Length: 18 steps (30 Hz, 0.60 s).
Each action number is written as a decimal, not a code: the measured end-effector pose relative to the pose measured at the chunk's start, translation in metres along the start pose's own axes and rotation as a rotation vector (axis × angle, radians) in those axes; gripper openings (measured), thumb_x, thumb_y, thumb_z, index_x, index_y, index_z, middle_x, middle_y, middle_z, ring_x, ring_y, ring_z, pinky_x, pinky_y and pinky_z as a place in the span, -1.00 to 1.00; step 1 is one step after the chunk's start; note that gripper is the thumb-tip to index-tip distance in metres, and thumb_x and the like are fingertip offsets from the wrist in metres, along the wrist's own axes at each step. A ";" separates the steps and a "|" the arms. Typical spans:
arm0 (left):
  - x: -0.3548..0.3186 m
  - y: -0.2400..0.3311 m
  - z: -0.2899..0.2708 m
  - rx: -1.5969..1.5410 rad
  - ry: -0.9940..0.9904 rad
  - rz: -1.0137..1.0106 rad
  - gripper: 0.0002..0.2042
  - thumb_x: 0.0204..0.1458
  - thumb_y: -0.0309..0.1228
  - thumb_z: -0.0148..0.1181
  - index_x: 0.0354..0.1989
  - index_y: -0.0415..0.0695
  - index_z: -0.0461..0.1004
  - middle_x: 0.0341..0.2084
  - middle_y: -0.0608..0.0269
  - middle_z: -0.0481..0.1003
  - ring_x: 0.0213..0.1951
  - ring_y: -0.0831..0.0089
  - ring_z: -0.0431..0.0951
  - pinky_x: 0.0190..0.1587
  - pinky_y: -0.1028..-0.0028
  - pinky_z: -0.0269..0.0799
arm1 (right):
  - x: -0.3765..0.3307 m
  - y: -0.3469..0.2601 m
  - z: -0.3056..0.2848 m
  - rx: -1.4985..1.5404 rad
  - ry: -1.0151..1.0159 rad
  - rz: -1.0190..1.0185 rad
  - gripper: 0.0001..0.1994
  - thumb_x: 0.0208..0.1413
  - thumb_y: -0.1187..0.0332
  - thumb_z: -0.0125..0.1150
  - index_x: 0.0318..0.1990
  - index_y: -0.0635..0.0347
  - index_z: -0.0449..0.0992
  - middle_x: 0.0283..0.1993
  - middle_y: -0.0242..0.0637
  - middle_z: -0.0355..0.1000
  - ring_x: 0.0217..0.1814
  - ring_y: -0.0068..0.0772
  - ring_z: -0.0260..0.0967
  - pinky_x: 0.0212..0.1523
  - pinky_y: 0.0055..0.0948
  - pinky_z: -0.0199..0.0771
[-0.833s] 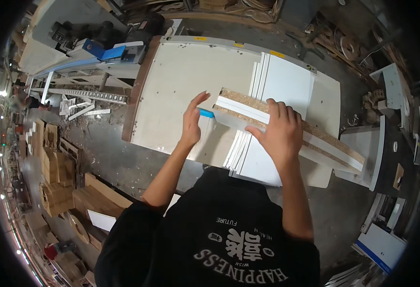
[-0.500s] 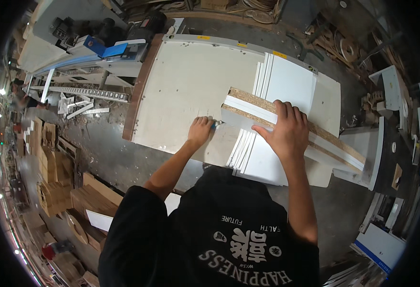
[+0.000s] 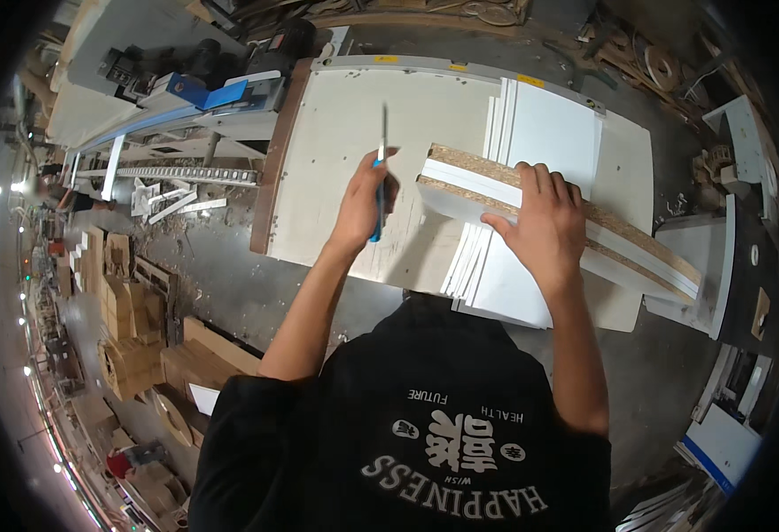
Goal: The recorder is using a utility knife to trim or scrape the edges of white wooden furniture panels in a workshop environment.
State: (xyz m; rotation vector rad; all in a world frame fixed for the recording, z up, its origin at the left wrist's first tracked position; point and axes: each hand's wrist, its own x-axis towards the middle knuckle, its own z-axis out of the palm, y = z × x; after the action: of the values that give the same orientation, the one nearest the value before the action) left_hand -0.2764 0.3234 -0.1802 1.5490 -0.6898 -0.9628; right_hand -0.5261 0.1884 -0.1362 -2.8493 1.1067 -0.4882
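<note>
Inside our curled left hand (image 3: 360, 204): knife (image 3: 380, 191), blade (image 3: 384, 126) pointing away from us. Beneath our right hand (image 3: 551, 222): board (image 3: 475, 181), gripped, fingers (image 3: 542, 182) over its far edge, thumb (image 3: 499, 223) at near side.

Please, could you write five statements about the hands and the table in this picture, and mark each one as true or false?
1. The left hand holds a blue-handled knife. True.
2. The right hand clasps a long particleboard piece. True.
3. The knife touches the particleboard piece. False: they are apart.
4. White panels lie on the pale table. True.
5. The table's left edge is white. False: a brown strip runs along it.
</note>
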 end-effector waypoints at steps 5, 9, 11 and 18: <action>-0.011 0.024 0.039 0.069 0.067 -0.047 -0.46 0.57 -0.06 -0.27 0.47 -0.16 0.35 -0.41 0.47 0.28 -0.40 0.65 0.20 -0.32 0.58 0.18 | 0.004 -0.008 -0.007 -0.014 -0.141 0.048 -0.18 -0.10 -0.06 0.67 0.26 0.19 0.50 0.10 -0.27 0.51 0.22 -0.20 0.46 0.28 -0.13 0.41; -0.009 0.024 0.039 0.064 0.032 -0.079 -0.47 0.56 -0.05 -0.26 0.47 -0.15 0.34 -0.40 0.48 0.27 -0.40 0.65 0.17 -0.33 0.58 0.16 | 0.003 -0.007 -0.009 -0.025 -0.174 0.063 -0.18 -0.08 -0.05 0.67 0.27 0.20 0.48 0.12 -0.26 0.50 0.22 -0.22 0.45 0.29 -0.13 0.41; -0.010 0.020 0.040 0.058 0.036 -0.064 -0.47 0.56 -0.04 -0.22 0.46 -0.16 0.34 -0.38 0.47 0.28 -0.40 0.65 0.18 -0.33 0.58 0.17 | 0.002 -0.007 -0.008 -0.042 -0.147 0.058 -0.23 -0.07 -0.06 0.66 0.24 0.16 0.49 0.08 -0.30 0.49 0.20 -0.26 0.45 0.30 -0.16 0.42; -0.006 0.011 0.039 0.251 0.073 0.047 -0.43 0.58 0.03 -0.24 0.39 -0.23 0.34 -0.38 0.30 0.43 -0.45 0.62 0.26 -0.37 0.52 0.26 | 0.003 -0.004 -0.007 -0.049 -0.125 0.039 -0.26 -0.02 -0.06 0.63 0.24 0.12 0.50 0.07 -0.32 0.50 0.21 -0.29 0.45 0.32 -0.17 0.43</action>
State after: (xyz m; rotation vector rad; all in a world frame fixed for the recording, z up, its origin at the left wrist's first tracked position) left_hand -0.3120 0.3065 -0.1694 1.7694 -0.8153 -0.8037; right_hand -0.5235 0.1903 -0.1284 -2.8485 1.1644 -0.2800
